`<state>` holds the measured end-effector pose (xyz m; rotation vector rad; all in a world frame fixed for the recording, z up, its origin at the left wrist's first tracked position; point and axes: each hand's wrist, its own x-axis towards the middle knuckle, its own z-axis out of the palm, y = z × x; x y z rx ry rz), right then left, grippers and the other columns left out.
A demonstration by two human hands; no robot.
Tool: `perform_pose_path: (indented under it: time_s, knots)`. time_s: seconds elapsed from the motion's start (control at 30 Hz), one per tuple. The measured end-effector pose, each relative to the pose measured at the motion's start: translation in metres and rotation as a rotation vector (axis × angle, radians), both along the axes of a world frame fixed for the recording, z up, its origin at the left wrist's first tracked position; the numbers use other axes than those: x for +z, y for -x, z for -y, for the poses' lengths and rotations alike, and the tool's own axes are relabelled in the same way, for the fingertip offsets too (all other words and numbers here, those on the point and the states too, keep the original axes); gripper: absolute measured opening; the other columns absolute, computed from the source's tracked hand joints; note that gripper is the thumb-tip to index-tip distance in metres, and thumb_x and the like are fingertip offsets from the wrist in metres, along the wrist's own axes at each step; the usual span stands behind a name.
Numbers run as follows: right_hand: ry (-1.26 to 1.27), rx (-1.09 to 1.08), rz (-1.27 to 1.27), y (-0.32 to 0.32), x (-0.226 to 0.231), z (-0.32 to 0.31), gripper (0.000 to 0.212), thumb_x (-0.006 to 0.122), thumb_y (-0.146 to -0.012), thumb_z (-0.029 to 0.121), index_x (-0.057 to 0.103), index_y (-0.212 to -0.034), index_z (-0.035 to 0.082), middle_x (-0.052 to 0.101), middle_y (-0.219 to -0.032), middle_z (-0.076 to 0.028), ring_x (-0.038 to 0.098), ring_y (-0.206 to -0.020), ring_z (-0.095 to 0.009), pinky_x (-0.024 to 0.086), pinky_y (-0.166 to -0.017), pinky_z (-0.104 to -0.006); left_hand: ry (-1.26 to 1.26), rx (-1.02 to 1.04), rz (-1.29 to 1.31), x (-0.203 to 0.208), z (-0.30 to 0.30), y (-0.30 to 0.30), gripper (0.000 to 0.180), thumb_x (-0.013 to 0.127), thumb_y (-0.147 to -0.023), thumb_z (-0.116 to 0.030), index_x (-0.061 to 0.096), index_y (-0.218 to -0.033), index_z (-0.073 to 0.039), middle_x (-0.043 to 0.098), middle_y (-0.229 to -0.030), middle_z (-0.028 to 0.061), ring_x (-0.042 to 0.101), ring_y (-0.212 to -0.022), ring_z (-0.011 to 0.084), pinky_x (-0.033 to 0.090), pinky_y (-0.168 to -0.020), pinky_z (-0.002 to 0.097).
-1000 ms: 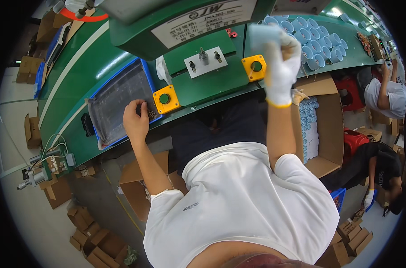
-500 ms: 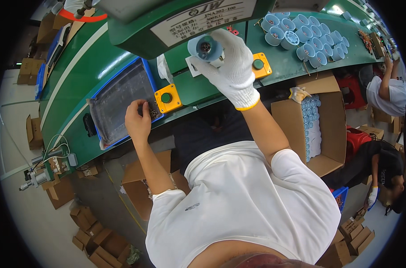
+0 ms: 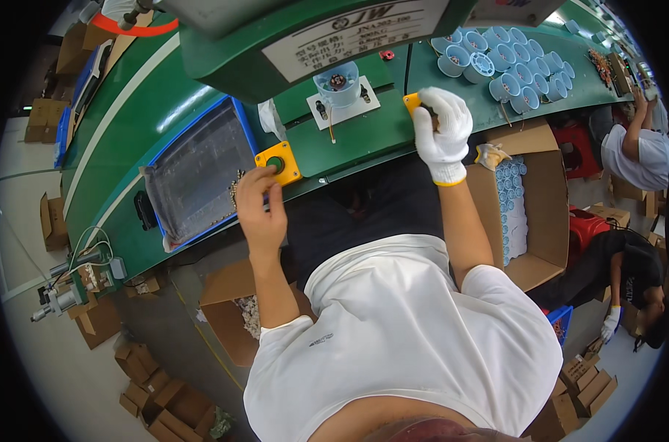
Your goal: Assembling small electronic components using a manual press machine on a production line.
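My bare left hand (image 3: 261,208) reaches to a yellow button box (image 3: 290,171), its fingers at the edge of the green button (image 3: 276,163). Over on the right, my right hand (image 3: 444,134) in a white knit glove curves over a second yellow box (image 3: 411,104), hiding its button. Neither hand holds anything; the thumbs stand apart from the fingers. Between them a light blue cup-shaped part (image 3: 339,90) stands on a white plate (image 3: 360,110) beneath the green press head (image 3: 253,51). A thin wire with a small connector (image 3: 333,138) hangs from it over the plate's front.
A blue-rimmed tray (image 3: 202,162) holds small metal pieces along one edge. Several blue cups (image 3: 524,98) stand at the right of the green bench. An open carton (image 3: 544,206) of blue parts is below. Two people work at the far right.
My right hand let go of the blue cup, now on the white plate, and moved right to the button box. My left hand moved from the tray to the left button box.
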<state>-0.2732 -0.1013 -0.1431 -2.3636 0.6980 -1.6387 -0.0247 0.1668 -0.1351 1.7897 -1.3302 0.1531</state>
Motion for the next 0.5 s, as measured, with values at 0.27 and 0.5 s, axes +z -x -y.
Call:
perform_pose_path:
  time_s: [0.27,0.5]
  knots:
    - [0.058,0.018,0.031,0.004,-0.011,0.007,0.014,0.075,-0.085,-0.001,0.07,-0.097,0.003,0.075,-0.093,-0.012,0.073,-0.088,-0.037,0.059,-0.081,-0.0446,0.017,0.055,0.2,-0.007,0.019,-0.006,0.006,0.073,-0.1,-0.005,0.07,-0.104,0.0,0.076,-0.109,0.0146,0.069,-0.116,0.0385,0.052,-0.103,0.0493]
    - [0.054,0.065,0.102,0.0,-0.002,0.012,0.009,0.074,-0.082,0.003,0.071,-0.09,0.005,0.072,-0.083,-0.009,0.07,-0.081,-0.035,0.056,-0.077,-0.0444,-0.178,0.005,0.161,0.031,0.042,-0.011,0.006,0.074,-0.095,-0.004,0.072,-0.1,-0.002,0.075,-0.103,0.015,0.069,-0.119,0.0391,0.052,-0.101,0.0487]
